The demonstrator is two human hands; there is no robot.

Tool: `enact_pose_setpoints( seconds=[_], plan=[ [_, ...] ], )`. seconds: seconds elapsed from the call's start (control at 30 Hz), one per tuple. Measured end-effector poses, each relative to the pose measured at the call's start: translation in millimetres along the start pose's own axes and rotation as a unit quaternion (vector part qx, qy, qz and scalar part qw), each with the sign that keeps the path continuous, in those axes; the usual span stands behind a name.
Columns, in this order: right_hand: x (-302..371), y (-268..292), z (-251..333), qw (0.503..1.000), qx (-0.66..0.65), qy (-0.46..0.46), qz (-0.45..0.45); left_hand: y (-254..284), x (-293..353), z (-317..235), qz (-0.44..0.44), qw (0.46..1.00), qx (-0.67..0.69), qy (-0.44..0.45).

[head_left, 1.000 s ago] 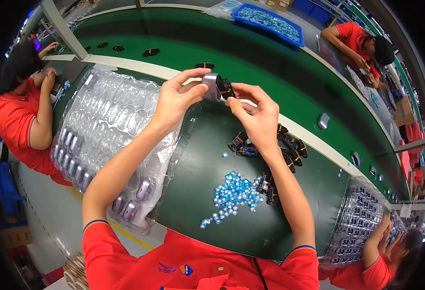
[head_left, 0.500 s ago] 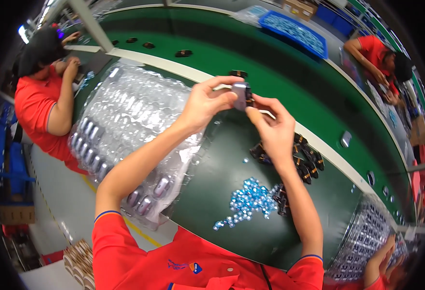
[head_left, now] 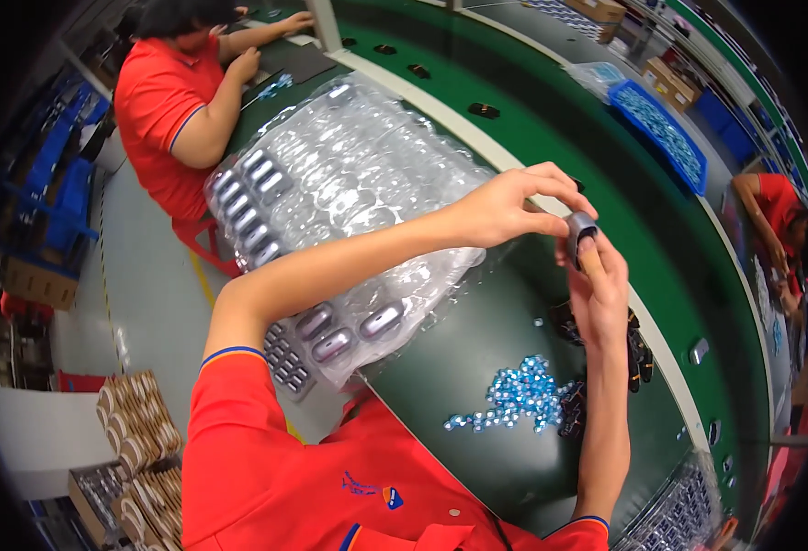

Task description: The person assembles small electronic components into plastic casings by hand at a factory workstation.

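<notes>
A small grey-purple rounded casing [head_left: 580,223] is held up over the far edge of the table. My left hand [head_left: 531,202] pinches its side with thumb and fingers. From below, my right hand [head_left: 598,289] is closed on it, thumb at its dark opening. What sits inside the opening is too small to tell. Beneath my wrists lies a pile of shiny blue bead-like parts [head_left: 523,390]. Black parts with orange marks [head_left: 641,354] lie beside my right forearm, which partly hides them. Under my left arm stretches a clear plastic tray [head_left: 349,174] holding several grey-purple casings [head_left: 382,319].
A green conveyor [head_left: 551,119] runs past the table's far side, carrying black parts [head_left: 484,110] and casings. Beyond it is a blue bin [head_left: 661,129] of blue parts. A co-worker in red [head_left: 169,119] works at the left; another tray [head_left: 675,514] of casings is at lower right.
My view has turned, shifting the scene. The casing has been tilted so its dark opening shows; my right hand has moved from its side to beneath it. Both hands keep hold.
</notes>
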State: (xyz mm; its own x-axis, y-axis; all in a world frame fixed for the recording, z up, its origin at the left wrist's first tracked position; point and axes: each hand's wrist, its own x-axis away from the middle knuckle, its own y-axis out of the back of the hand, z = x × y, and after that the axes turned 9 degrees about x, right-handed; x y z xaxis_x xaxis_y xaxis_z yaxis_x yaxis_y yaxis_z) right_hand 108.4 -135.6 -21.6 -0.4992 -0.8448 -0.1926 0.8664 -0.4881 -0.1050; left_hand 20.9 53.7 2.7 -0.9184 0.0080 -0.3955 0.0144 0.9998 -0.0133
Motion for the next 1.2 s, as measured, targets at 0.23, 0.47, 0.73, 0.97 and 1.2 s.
enact_pose_setpoints(
  seconds=[0.23, 0.47, 0.73, 0.97, 1.2],
  plan=[
    [-26.6, 108.8, -13.9, 0.791, 0.589, 0.041, -0.162, 122.2, 121.5, -78.1, -0.172, 0.882, -0.417, 0.136],
    [-5.7, 130.6, -17.9, 0.619, 0.773, 0.066, -0.122, 186.2, 212.2, -64.1, -0.211, 0.702, -0.632, 0.251],
    [31.5, 42.4, 17.2, 0.763, 0.645, 0.039, -0.009, 192.3, 221.5, -66.0, -0.285, 0.693, -0.605, 0.271],
    [54.8, 14.9, 0.9, 0.757, 0.641, 0.057, 0.115, 147.1, 125.5, -59.8, -0.3, 0.854, -0.416, 0.083],
    [32.2, 33.5, 7.1, 0.833, 0.549, 0.051, 0.056, 23.3, -13.9, 18.4, -0.09, 0.983, -0.033, 0.158]
  ],
)
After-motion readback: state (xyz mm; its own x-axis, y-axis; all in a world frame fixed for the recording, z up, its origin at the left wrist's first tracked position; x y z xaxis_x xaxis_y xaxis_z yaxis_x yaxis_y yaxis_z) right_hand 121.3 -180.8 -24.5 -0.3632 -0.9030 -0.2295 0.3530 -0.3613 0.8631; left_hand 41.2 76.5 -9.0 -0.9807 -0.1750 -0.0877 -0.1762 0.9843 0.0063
